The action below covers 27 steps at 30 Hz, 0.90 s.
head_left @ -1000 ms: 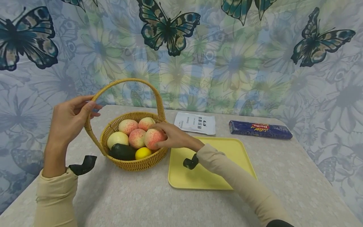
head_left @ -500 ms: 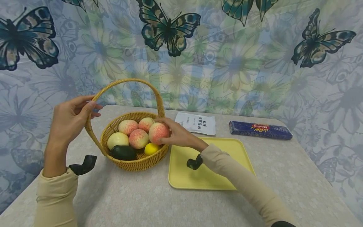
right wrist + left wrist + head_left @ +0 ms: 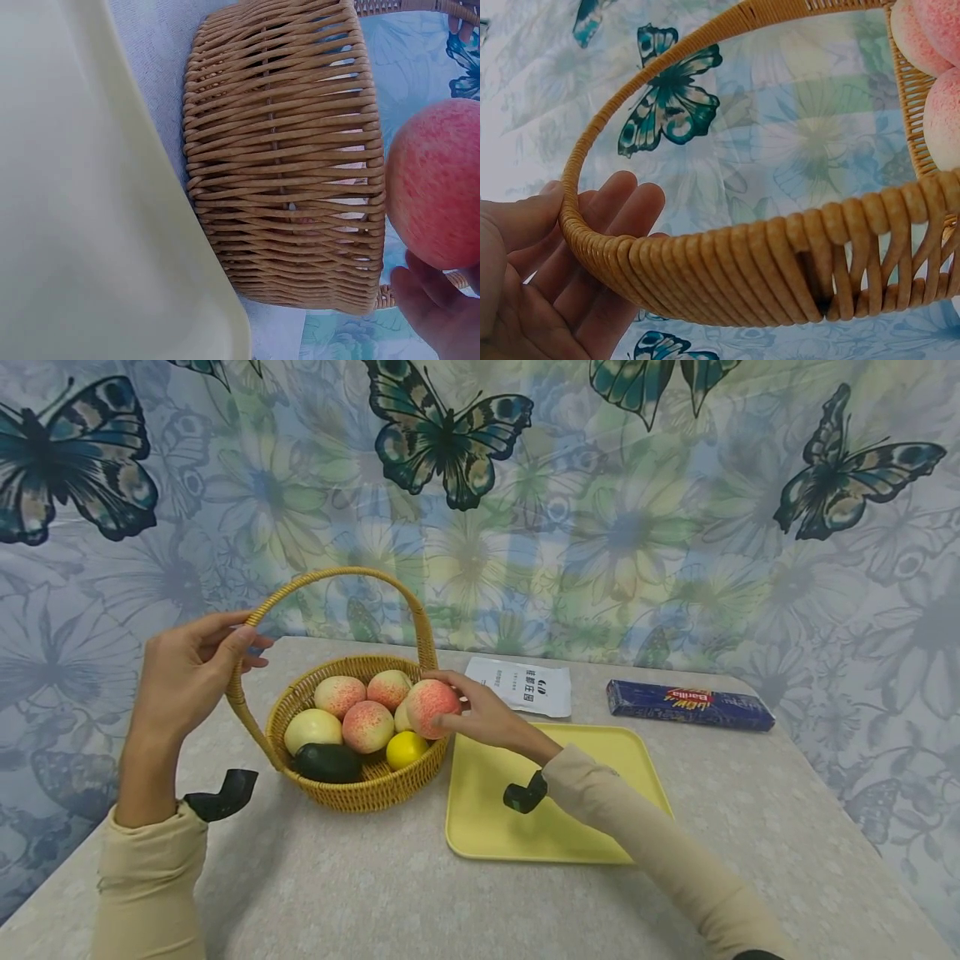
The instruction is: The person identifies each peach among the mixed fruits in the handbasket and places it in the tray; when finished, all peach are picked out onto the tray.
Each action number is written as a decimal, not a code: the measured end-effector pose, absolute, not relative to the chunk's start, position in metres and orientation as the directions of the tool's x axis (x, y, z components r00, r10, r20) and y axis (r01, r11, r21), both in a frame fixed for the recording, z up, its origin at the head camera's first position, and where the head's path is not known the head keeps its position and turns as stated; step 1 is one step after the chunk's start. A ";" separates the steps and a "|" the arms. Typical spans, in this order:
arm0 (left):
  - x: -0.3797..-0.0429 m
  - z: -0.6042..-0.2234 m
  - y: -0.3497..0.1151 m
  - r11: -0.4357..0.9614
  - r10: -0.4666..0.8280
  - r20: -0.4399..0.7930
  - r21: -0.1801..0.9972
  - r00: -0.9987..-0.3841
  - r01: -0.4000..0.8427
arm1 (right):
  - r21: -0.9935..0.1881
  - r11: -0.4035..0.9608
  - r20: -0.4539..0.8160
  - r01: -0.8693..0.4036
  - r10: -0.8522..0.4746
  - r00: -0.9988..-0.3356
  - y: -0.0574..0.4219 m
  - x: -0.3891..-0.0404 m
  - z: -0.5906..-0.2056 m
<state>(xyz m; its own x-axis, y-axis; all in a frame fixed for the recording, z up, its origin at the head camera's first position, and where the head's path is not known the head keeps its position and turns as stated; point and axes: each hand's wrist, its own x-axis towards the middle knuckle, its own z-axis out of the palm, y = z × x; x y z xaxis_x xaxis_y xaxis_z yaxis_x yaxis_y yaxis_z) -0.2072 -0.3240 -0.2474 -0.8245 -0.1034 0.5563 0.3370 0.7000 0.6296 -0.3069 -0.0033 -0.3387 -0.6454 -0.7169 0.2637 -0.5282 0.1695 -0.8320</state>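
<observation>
A wicker basket (image 3: 352, 797) stands on the table, its arched handle (image 3: 341, 572) upright. My left hand (image 3: 183, 672) grips the handle's left side, thumb on one side and fingers on the other, as the left wrist view shows. Over the basket's right rim, my right hand (image 3: 487, 717) holds a pink-and-cream peach (image 3: 433, 708) between thumb and fingers. In the right wrist view that peach (image 3: 439, 184) shows just above the basket's rim. Inside lie several other peaches (image 3: 367, 727), a pale yellow round fruit (image 3: 312, 733), a dark green avocado-shaped fruit (image 3: 327, 763) and a lemon (image 3: 407, 750).
Right of the basket, under my right forearm, lies a yellow tray (image 3: 480, 835). Behind it is a white packet (image 3: 517, 685) with dark lettering. A blue Barilla box (image 3: 690, 705) lies at the back right, before the butterfly-patterned cloth (image 3: 622, 568).
My right hand has lifted the peach up and rightward to the basket's rim. The lemon has shifted right, and a pale fruit shows behind the peach. My left hand stays on the handle.
</observation>
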 end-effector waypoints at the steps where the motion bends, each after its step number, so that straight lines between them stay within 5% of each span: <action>1: -0.207 -0.247 -0.324 0.699 -0.103 0.557 0.630 -0.824 0.338 | -0.833 0.152 0.273 -0.532 -0.723 -0.634 -0.002 -0.307 -0.339; 8: -0.207 -0.248 -0.324 0.697 -0.104 0.560 0.631 -0.822 0.341 | -0.828 0.091 0.317 -0.553 -0.737 -0.596 0.007 -0.310 -0.338; 27: -0.209 -0.249 -0.326 0.710 -0.114 0.539 0.632 -0.835 0.311 | -0.897 0.154 0.201 -0.415 -0.694 -0.692 0.022 -0.290 -0.319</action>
<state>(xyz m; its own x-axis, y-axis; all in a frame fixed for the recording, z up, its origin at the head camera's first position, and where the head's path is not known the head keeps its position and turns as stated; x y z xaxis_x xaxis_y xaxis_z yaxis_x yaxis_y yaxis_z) -0.2092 -0.3260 -0.2494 -0.8345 -0.1135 0.5391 0.3115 0.7099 0.6317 -0.2902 0.0216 -0.3185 -0.6916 -0.6938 0.2009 -0.4152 0.1543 -0.8965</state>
